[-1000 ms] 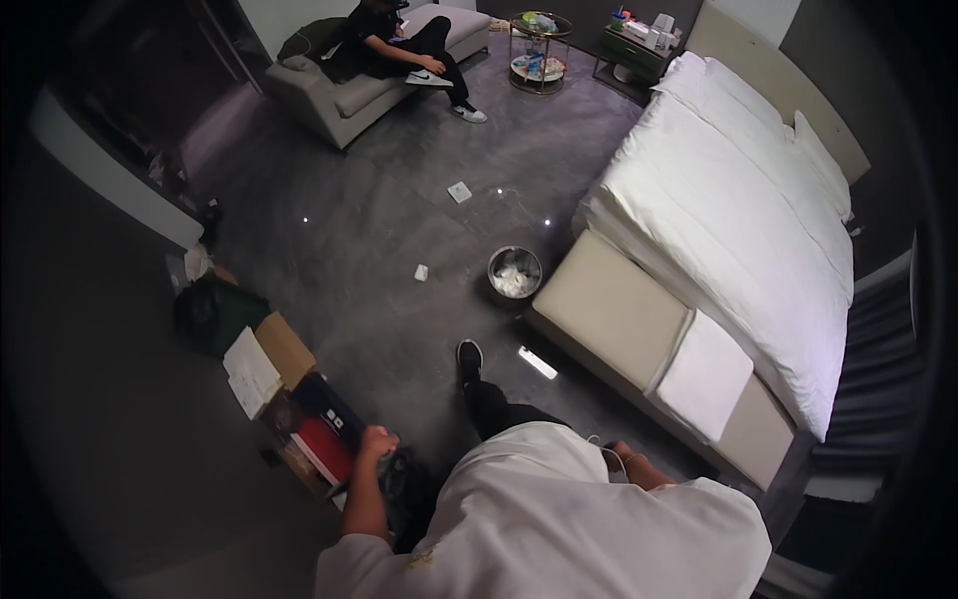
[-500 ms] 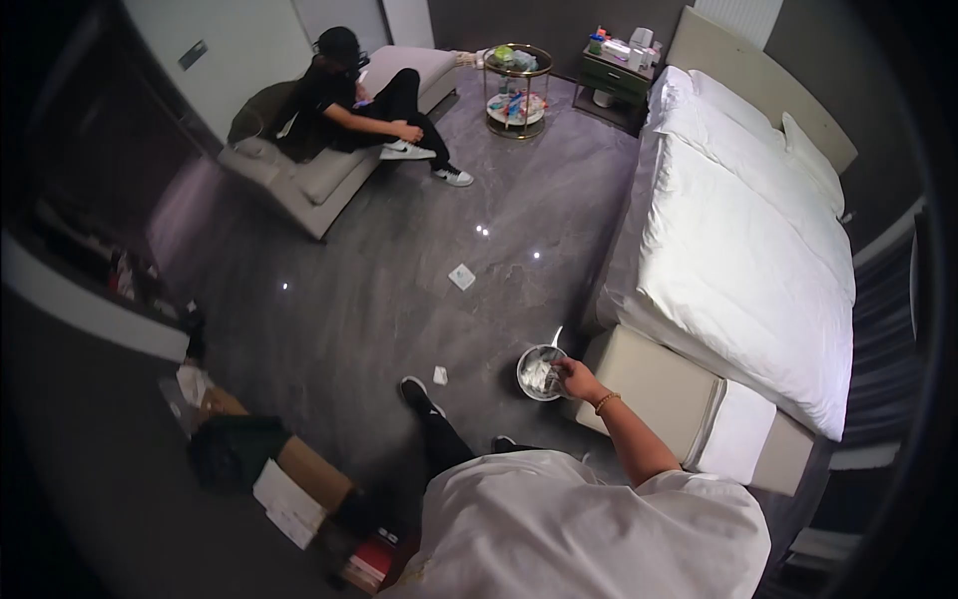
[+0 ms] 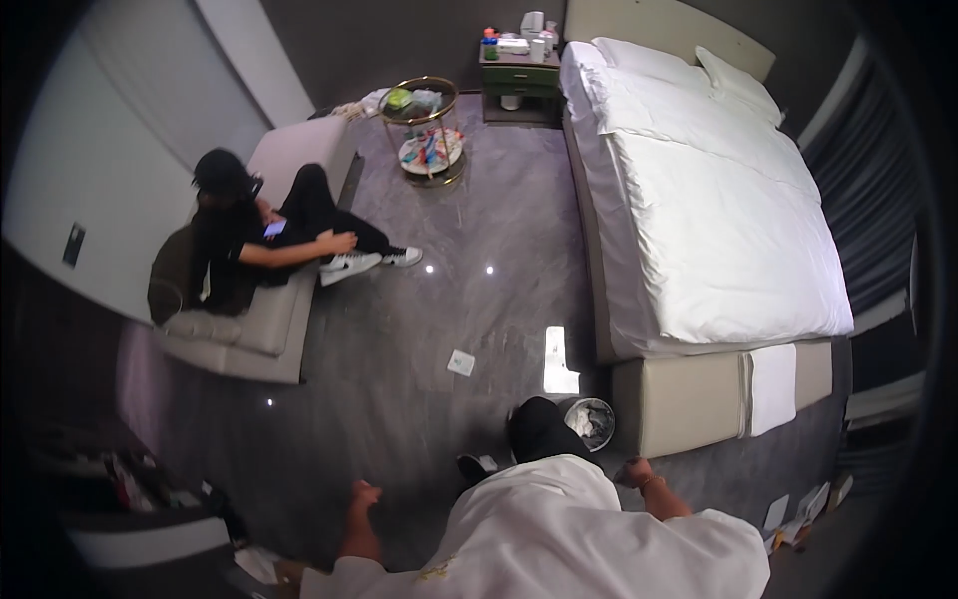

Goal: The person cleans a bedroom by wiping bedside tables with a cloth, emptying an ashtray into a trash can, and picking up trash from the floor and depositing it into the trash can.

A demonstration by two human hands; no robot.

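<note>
My left hand (image 3: 366, 492) hangs out to the left over the dark floor, its fingers slightly apart and nothing visible in them. On the other side, my right hand (image 3: 635, 471), with a bracelet at the wrist, is low beside the near end of the beige bed bench (image 3: 689, 404). Its fingers point down and are partly hidden, so I cannot make out whether they hold anything. A round bin (image 3: 611, 423) with crumpled white material inside stands on the floor just beyond my right hand, apart from it, between my leg and the bench.
A white square packet (image 3: 461, 362) lies on the floor ahead. A person (image 3: 225, 230) with a phone sits on the chaise (image 3: 289, 324) at left. Farther back stand a round two-tier trolley (image 3: 420, 125) and a nightstand (image 3: 521, 78). The white-covered bed (image 3: 718, 220) fills the right.
My right hand has come out of the bin and back toward my body. My left hand has come into view. The view has turned and shifted, and my leg is now beside the bin.
</note>
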